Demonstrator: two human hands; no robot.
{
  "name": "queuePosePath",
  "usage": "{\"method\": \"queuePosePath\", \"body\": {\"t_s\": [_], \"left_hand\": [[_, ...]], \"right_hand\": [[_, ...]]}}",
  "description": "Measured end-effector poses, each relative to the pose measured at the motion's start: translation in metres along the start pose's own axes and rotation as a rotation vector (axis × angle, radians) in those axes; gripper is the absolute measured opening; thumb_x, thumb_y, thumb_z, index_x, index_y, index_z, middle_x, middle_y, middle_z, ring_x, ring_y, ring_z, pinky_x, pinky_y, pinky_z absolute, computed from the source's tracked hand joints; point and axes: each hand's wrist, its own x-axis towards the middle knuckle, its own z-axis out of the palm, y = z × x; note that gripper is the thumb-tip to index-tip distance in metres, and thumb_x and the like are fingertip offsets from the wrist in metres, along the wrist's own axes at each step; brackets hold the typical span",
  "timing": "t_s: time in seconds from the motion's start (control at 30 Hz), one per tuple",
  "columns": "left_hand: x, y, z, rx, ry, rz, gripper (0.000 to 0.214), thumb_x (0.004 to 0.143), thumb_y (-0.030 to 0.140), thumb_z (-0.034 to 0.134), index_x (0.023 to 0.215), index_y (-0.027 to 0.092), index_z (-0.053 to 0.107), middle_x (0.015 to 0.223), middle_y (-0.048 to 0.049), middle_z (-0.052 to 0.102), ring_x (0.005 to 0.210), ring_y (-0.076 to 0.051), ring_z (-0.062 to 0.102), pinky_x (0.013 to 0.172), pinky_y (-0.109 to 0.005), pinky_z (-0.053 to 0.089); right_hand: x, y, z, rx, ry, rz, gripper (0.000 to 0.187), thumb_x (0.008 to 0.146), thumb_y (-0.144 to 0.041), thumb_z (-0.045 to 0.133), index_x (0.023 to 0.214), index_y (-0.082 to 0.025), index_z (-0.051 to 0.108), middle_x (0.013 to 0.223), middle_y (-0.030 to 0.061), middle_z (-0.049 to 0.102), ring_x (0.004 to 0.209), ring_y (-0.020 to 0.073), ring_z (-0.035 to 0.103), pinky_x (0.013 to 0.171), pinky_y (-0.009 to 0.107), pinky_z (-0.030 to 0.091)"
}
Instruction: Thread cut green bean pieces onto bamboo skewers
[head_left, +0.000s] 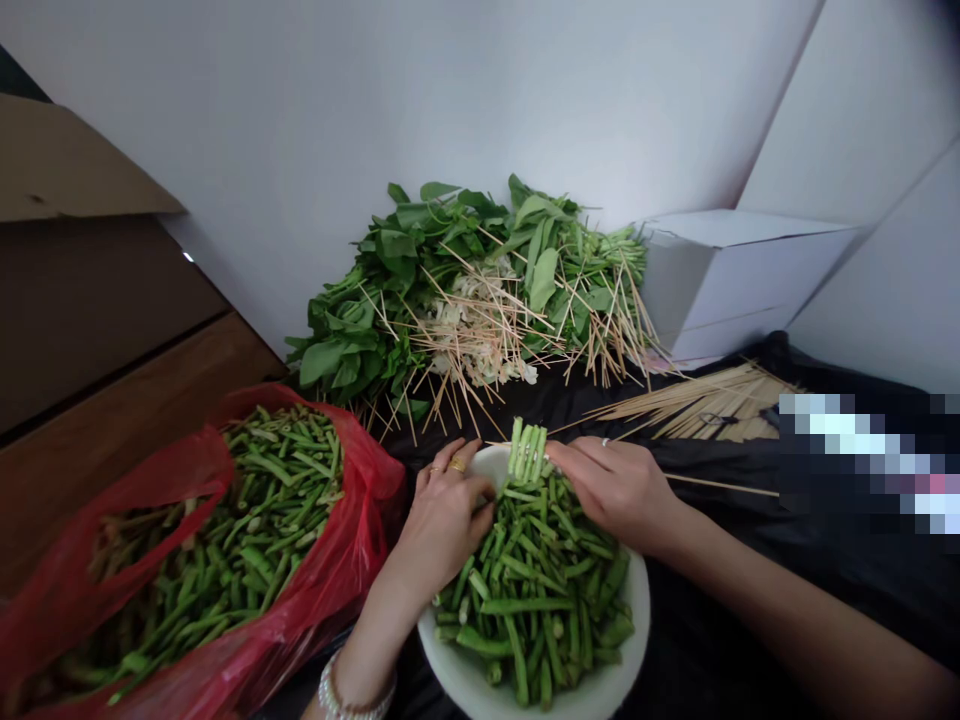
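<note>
A white bowl (643,630) heaped with cut green bean pieces (532,600) is in front of me. My right hand (619,490) is closed around a thin wooden skewer (720,485), whose blunt end sticks out to the right. Several bean pieces (529,450) sit side by side on the skewer, just left of my right fingertips, above the bowl's far rim. My left hand (450,515), with a ring and a beaded bracelet, is at the bowl's left rim near the skewer's tip. Its fingers are curled in, and what they hold, if anything, is hidden.
On the left, a red plastic bag (367,480) gapes open, full of cut beans. Leafy greens (405,240) with many skewers lie against the wall. Loose skewers (712,400) lie on black plastic sheeting (750,560). A white box (757,290) stands at back right, a cardboard box (82,170) at left.
</note>
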Motion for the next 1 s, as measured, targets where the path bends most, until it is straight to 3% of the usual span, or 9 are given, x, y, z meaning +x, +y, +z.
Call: {"method": "queuePosePath", "body": {"t_s": [0.13,0.2,0.3,0.4,0.63,1.0], "left_hand": [[0.004,-0.001,-0.003,-0.174,0.239,-0.056,0.01,0.079,0.014,0.062,0.081,0.019,0.07,0.132,-0.0133,0.06,0.126,-0.032,0.049,0.101,-0.051,0.041],[0.006,0.0,-0.005,-0.299,0.289,-0.077,0.011,0.078,0.012,0.062,0.082,0.018,0.07,0.119,-0.0126,0.067,0.114,-0.028,0.058,0.098,-0.046,0.045],[0.006,0.002,-0.005,-0.484,0.246,-0.118,0.012,0.078,0.014,0.062,0.085,0.019,0.071,0.098,-0.0079,0.073,0.096,-0.023,0.066,0.089,-0.038,0.049],[0.006,0.004,-0.006,-0.703,0.281,-0.234,0.009,0.081,0.022,0.065,0.086,0.019,0.071,0.086,-0.0041,0.073,0.081,-0.019,0.067,0.078,-0.032,0.051],[0.008,0.004,-0.011,-1.309,0.36,-0.54,0.029,0.064,0.028,0.085,0.089,0.017,0.076,0.082,-0.0041,0.077,0.073,-0.014,0.068,0.071,-0.025,0.052],[0.007,0.009,-0.014,-1.496,0.333,-0.599,0.028,0.057,0.024,0.089,0.082,0.017,0.078,0.074,-0.0033,0.078,0.062,-0.011,0.068,0.062,-0.019,0.053]], "right_hand": [[0.001,0.0,-0.001,0.003,0.029,-0.002,0.026,0.091,-0.007,0.042,0.102,-0.008,0.065,0.074,0.0052,0.065,0.064,0.0137,0.059,0.061,0.027,0.046],[0.0,0.0,-0.002,0.004,0.04,-0.001,0.026,0.091,-0.005,0.042,0.103,-0.007,0.065,0.075,0.0054,0.065,0.066,0.0137,0.06,0.062,0.026,0.047],[0.0,0.001,-0.002,0.0,0.054,0.002,0.027,0.09,-0.005,0.041,0.103,-0.009,0.065,0.075,0.0053,0.066,0.066,0.0134,0.06,0.062,0.026,0.048],[0.001,0.001,-0.003,-0.004,0.056,0.002,0.028,0.09,-0.005,0.041,0.103,-0.009,0.065,0.075,0.0049,0.066,0.066,0.0131,0.06,0.061,0.026,0.047],[-0.001,0.0,-0.003,0.005,0.039,-0.008,0.029,0.088,-0.004,0.04,0.101,-0.01,0.066,0.074,0.0046,0.065,0.065,0.0132,0.059,0.059,0.026,0.046],[0.001,-0.002,-0.003,0.001,0.014,-0.041,0.03,0.089,-0.004,0.038,0.103,-0.009,0.064,0.071,0.0035,0.063,0.062,0.0123,0.056,0.059,0.025,0.044]]}}
